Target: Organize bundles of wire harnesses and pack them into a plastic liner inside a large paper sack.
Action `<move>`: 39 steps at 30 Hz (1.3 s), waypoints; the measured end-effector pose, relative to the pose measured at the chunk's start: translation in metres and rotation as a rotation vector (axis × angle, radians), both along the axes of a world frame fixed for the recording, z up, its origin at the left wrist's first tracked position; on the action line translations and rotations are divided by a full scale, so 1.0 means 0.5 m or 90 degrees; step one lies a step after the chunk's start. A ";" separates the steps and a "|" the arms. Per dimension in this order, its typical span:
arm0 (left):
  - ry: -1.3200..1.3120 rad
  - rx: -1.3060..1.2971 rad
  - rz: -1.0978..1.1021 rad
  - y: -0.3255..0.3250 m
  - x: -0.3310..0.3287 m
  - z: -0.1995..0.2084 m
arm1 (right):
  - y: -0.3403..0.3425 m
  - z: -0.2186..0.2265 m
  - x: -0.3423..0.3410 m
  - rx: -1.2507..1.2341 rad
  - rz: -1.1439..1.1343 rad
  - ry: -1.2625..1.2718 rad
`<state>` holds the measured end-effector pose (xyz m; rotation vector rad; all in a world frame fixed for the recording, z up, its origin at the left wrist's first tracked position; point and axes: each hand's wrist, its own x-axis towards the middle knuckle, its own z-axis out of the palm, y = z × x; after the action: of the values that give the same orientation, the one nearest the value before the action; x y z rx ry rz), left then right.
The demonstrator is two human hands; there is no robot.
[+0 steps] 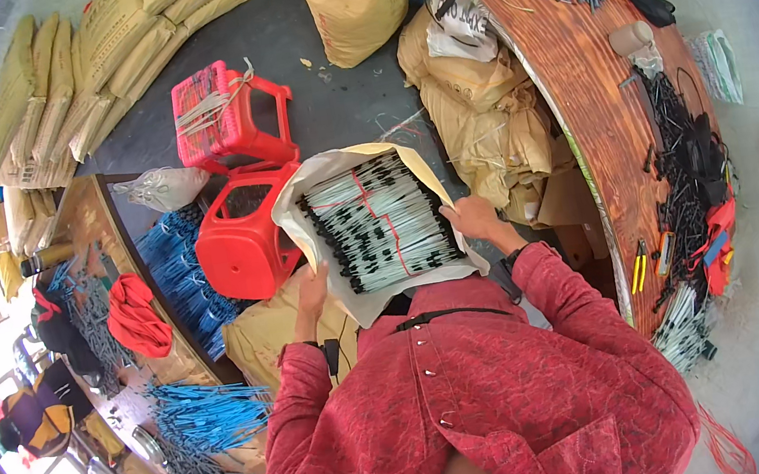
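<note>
An open paper sack (365, 305) with a pale inside stands in front of my body. Inside it lies a thick bundle of thin whitish strips (349, 227) with black ends, and a red cord (384, 217) runs across them. The fingers of my left hand (312, 292) are closed on the sack's left rim. On the opposite side my right hand (476, 220) grips the right rim, thumb toward the inside. Part of each hand's fingers is hidden by the sack's wall.
Two red plastic stools (244, 256) stand at the left, beside blue bundles (178, 265). To the right curves a wooden table (562, 85) with yellow-handled pliers (639, 266) and dark parts. Full sacks (123, 31) are stacked far left; crumpled brown sacks (480, 126) lie beside the table.
</note>
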<state>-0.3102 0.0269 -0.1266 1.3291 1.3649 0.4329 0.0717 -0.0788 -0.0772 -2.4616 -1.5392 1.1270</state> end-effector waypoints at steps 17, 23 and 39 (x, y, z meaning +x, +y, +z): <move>0.131 0.133 -0.244 0.167 0.116 0.009 | -0.090 -0.008 0.029 -0.117 -0.130 -0.084; 0.378 0.312 -0.345 0.144 0.185 0.188 | -0.044 0.042 0.164 -0.207 -0.057 -0.113; 0.322 0.430 -0.465 -0.024 0.302 0.045 | 0.476 -0.009 0.112 0.228 0.143 -0.017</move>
<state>-0.1591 0.0147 -0.1043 2.4969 1.0267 0.0331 0.1275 0.1591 -0.0819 -2.1200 -1.8714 0.7564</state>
